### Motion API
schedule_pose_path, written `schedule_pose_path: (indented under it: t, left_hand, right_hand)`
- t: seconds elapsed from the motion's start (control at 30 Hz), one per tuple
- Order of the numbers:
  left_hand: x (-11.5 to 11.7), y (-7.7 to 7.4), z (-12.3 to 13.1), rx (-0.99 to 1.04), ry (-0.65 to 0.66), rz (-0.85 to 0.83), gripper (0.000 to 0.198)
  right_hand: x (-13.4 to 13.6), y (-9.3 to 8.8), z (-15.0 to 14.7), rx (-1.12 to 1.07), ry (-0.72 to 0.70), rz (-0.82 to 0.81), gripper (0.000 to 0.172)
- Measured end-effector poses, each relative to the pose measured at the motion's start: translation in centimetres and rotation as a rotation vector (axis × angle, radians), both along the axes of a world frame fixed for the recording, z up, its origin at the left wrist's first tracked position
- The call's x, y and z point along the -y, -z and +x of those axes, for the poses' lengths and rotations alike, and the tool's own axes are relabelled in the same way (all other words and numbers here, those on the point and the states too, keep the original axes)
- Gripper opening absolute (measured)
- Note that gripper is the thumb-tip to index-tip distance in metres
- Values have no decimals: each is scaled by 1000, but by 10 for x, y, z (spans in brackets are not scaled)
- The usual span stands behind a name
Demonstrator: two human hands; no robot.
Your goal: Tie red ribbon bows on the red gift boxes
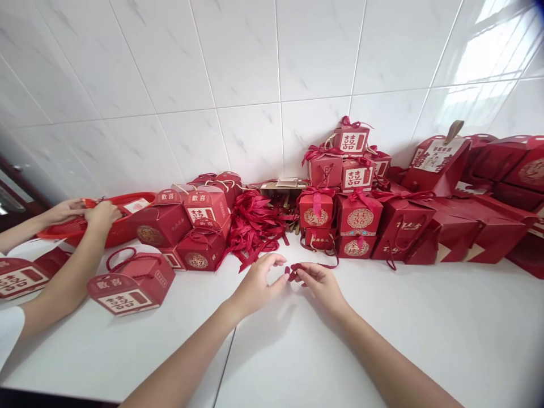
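Note:
A dark red ribbon (pixel 294 273) with a small gold-coloured bit on it is pinched in my right hand (pixel 321 286), just above the white tabletop. One strand of it seems to trail right toward the stacked boxes. My left hand (pixel 260 283) is at the ribbon's left side, thumb and index finger curved but apart. Its thumb tip is close to the ribbon's end; whether they touch I cannot tell. Behind my hands lies a loose heap of red ribbons (pixel 255 226), with a cardboard box (pixel 283 185) holding dark strands beside it.
Red gift boxes with bows (pixel 355 218) are stacked at centre right, larger red boxes (pixel 457 229) farther right. More boxes (pixel 202 249) stand left, and a handled box (pixel 134 283) is nearer. Another person's hands (pixel 100 215) work over a red basket (pixel 123 229). A tiled wall (pixel 246 56) rises behind.

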State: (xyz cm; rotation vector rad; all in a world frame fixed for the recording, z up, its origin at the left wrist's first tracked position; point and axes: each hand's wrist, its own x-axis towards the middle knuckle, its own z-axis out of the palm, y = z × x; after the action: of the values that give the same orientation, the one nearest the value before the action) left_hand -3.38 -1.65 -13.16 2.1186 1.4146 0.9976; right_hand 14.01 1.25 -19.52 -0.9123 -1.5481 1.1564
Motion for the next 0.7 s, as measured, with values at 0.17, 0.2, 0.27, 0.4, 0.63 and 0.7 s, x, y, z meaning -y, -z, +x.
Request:
schedule_pose_path:
  t: [0.17, 0.2, 0.27, 0.4, 0.63, 0.7]
  left_hand:
    - [2, 21, 4, 159, 27, -41, 12]
    - [5, 23, 5, 211, 32, -64, 13]
    - [9, 24, 5, 311, 44, -118, 14]
    - [11, 20, 6, 411, 79, -164, 11]
    - [12, 19, 7, 391, 9, -33, 6]
    - [13, 19, 7, 368, -9, 2, 6]
  right_hand:
    - [5, -4, -3, -122, 0, -34, 32]
    - [7, -4, -5, -138, -6, -36, 31]
    - [11, -4, -8, -160, -20, -39, 29]
    - [18, -5, -10, -202, -38, -2, 23]
    - [24, -9, -5, -83, -37, 160, 24]
    - [26, -11, -5, -60, -45, 196, 25]
